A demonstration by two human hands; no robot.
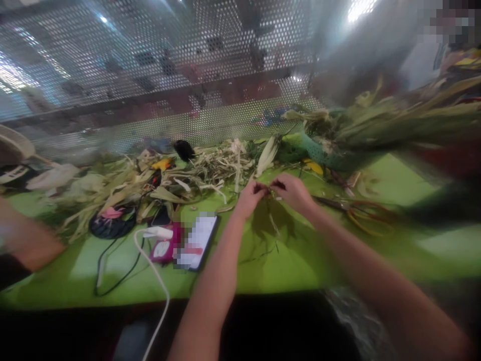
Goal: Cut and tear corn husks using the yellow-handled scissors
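Over the green table, my left hand (251, 196) and my right hand (290, 190) are close together with fingertips pinched. Between them is a thin, pale, husk-like strand (273, 220) that hangs down toward the tabletop; motion blur hides its exact make. Both hands appear closed on its upper end. Just behind my fingers stands a pale corn husk (268, 155) at the edge of a heap of dried husk strips (210, 168). To the right of my right hand lies a pair of scissors (366, 213) with orange handles.
A phone (199, 240) lies left of my left forearm, beside a magenta power block (165, 248) with a white cable (161, 286). A teal basket (326, 150) holds long husks at right. Perforated metal mesh (188, 75) rises behind. Another person's arm (30, 235) reaches in at left.
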